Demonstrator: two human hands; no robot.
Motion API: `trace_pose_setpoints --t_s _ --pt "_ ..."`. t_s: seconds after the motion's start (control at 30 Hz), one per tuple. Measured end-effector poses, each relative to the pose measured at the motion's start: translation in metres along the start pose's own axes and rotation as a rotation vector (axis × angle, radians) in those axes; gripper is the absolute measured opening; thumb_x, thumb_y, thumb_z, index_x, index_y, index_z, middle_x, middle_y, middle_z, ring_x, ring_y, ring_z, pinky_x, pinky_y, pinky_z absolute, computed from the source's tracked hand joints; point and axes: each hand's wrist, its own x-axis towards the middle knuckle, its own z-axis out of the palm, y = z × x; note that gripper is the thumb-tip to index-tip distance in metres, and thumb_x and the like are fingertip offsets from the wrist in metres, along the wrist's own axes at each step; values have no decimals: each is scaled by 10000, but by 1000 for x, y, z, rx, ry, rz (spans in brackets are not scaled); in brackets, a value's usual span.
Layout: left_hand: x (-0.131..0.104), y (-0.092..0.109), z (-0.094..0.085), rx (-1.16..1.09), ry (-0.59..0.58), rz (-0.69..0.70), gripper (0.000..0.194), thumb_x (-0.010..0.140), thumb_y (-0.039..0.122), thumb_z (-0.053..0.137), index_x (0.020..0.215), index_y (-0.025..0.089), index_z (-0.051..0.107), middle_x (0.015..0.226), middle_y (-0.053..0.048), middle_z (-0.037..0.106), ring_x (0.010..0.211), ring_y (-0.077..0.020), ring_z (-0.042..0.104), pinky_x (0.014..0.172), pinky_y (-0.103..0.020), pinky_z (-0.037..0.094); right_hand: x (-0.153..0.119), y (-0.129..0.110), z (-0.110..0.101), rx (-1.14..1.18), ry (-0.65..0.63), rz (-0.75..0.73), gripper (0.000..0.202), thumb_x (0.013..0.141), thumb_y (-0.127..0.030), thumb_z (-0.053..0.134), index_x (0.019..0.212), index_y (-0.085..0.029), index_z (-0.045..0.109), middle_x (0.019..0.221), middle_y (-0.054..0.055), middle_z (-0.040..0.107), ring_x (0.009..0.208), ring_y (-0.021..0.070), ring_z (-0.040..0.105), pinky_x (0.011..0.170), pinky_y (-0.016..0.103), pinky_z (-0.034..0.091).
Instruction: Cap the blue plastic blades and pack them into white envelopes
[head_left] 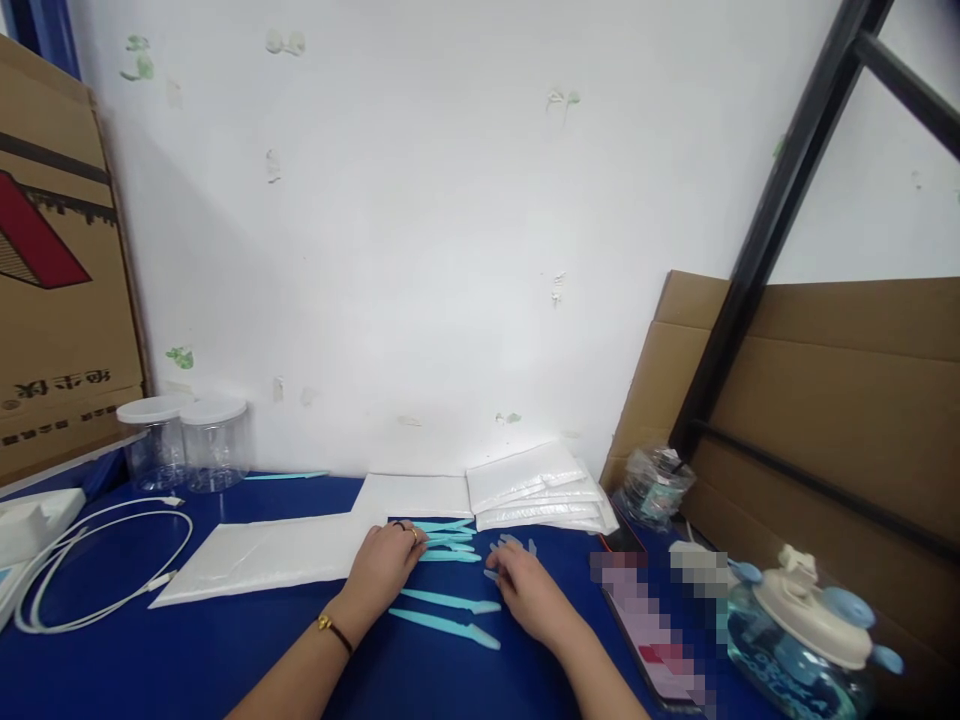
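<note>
My left hand [386,562] rests with its fingers bent and pressed together on the handle ends of several light-blue eyebrow razors [459,557]; its fingertips are partly hidden. Two more razors [450,627] lie nearer to me, side by side, their wide ends pointing right. To the right, my right hand [529,590] is curled over a small group of translucent blade caps [512,541]. Its thumb and fingers close at a cap [491,575] by the fingertips. White padded mailers [277,555] lie flat behind and left of my left hand.
More white mailers [536,490] are stacked by the wall. Two clear jars [215,445], a thin light-blue strip [289,475] and a coiled white cable [105,565] lie left. A phone [649,630], a wrapped jar [656,487] and a water bottle [802,635] stand right.
</note>
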Motion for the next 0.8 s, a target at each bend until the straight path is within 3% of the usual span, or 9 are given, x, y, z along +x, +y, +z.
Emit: trace_pose_setpoints --t_s 0.2,0.33,0.43,0.53,0.6,0.8 --pt "-4 3 -3 -183 46 41 291 919 322 338 810 217 587 803 -17 640 774 -165 577 689 -242 354 2 8 -10 355 142 114 37 812 -232 495 804 -200 512 702 -15 530 655 139 521 607 236 405" --pt "-7 8 -3 -300 4 69 315 915 368 325 760 212 551 752 0 615 716 -156 552 635 -230 343 3 6 -17 645 239 129 245 769 -362 615 945 -203 553 656 -38 528 593 125 526 568 231 411" --pt "-8 11 -2 -340 -15 83 315 906 378 331 758 208 551 773 -2 615 736 -157 552 664 -234 357 3 3 -20 840 239 165 302 742 -402 668 918 -166 599 624 -17 584 560 125 563 540 230 422" --pt "-9 12 -2 -358 -33 83 311 899 375 333 797 208 575 803 -13 625 763 -163 558 700 -244 373 2 0 -21 997 214 262 358 687 -398 736 912 -139 634 706 48 679 653 163 643 609 254 477" --pt "-9 12 -2 -362 -33 86 303 895 367 340 819 211 588 824 -17 632 783 -167 560 712 -247 379 2 -1 -22 1051 203 293 365 671 -410 750 889 -134 653 764 73 699 697 182 666 635 265 496" --pt "-9 12 0 -388 -26 115 276 898 358 363 876 231 608 864 -8 647 809 -162 568 727 -242 390 3 -7 -20 1005 169 260 362 696 -461 717 792 -115 664 679 62 676 580 165 650 520 234 467"
